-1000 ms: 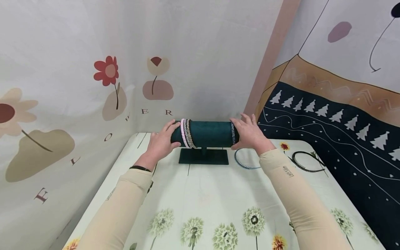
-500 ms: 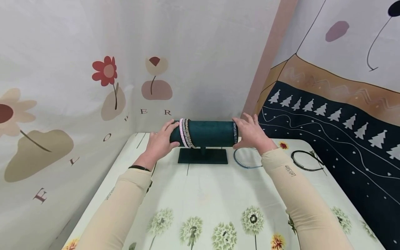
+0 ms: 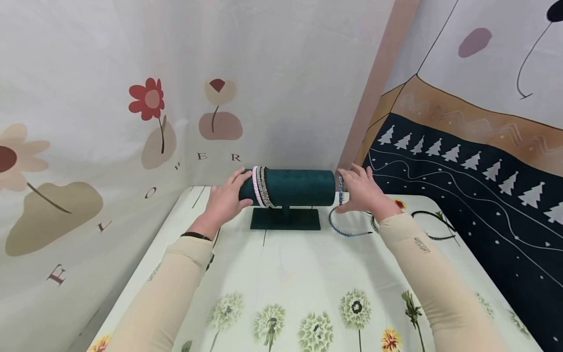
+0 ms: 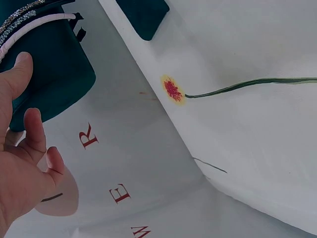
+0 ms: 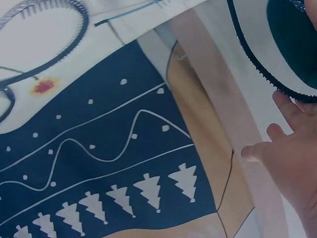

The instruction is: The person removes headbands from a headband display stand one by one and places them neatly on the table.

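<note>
A glittery headband (image 3: 340,189) is just beside the right end of a green velvet display stand (image 3: 303,188), pinched in the right hand (image 3: 362,193); the left hand (image 3: 223,201) grips the stand's left end, near a pink headband (image 3: 256,187) around it. A blue headband (image 3: 338,231) lies on the surface (image 3: 290,266) nearby.

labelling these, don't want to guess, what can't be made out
Head view: part of the glittery dark blue toothed headband, hidden behind the right hand.
Head view: lower left of the thin black curved headband, behind the beige fabric sleeve.
Left wrist view: far end of the dark green velvet cylinder, cut off by the frame.
Right wrist view: blurred dark toothed hoop, cut off by top and left edges.
</note>
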`<state>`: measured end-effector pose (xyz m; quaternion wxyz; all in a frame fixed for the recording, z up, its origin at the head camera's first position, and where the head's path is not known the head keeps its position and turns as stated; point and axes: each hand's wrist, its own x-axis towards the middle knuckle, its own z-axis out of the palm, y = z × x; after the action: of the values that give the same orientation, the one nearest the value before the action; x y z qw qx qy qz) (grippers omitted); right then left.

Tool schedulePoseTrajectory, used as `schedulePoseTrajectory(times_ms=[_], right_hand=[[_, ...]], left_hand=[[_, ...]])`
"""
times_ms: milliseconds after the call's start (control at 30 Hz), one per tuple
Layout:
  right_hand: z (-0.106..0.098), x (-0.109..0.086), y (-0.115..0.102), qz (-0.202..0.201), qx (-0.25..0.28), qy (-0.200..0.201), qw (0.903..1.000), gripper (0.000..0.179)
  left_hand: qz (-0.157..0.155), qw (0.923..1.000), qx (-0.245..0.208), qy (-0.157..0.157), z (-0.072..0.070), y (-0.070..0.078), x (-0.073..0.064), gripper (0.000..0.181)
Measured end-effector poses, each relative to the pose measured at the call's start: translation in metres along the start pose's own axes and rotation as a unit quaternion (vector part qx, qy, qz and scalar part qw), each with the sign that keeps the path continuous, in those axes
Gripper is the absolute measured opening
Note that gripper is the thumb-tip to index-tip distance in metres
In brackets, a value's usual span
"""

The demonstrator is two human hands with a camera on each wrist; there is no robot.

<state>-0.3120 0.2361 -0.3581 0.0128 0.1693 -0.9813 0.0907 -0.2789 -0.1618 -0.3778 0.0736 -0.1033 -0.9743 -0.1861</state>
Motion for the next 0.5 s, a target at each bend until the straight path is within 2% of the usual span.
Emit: schedulePoseTrajectory(times_ms=[300, 500], right_hand=[[0.005, -0.031, 0.026, 0.026, 0.038, -0.034, 0.9983, 0.129], [0.005, -0.059, 0.046, 0.018, 0.037, -0.026, 0.9988, 0.127]], left_hand=[[-0.002, 1.0000, -0.002, -0.004, 0.001, 0.000, 0.001, 0.087], [-0.004, 1.0000, 0.004, 0.000, 0.001, 0.001, 0.001, 0.086]])
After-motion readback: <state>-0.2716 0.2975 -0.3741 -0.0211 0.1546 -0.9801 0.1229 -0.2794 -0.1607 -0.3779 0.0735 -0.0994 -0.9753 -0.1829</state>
